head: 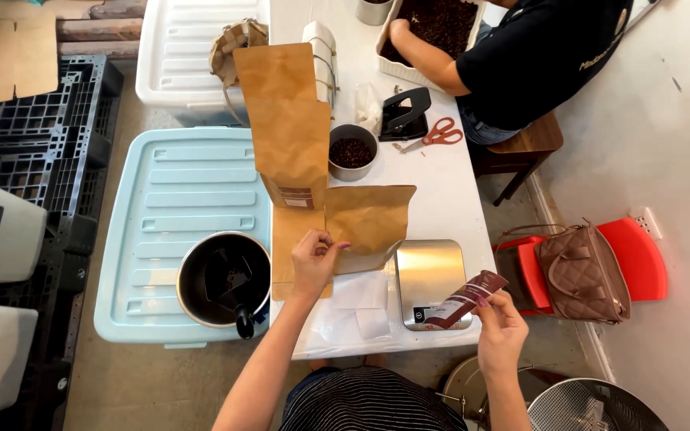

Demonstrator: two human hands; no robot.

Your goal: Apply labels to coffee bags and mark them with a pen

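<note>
My left hand (315, 259) pinches the edge of a brown paper bag (369, 215) lying flat on the white table (441, 191). My right hand (501, 331) holds a dark red label strip (465, 300) just above a small metal scale (431, 278). More brown paper bags (289, 120) lie stacked beyond my left hand. A metal cup of coffee beans (351, 152) stands beside them.
A black funnel sits in a metal pot (224, 278) on a pale blue bin lid (177, 199). Another person (521, 56) at the far end reaches into a white tray of beans (433, 24). Red scissors (439, 134), a black hole punch (406, 116), and a brown handbag (583, 271) on a red stool are nearby.
</note>
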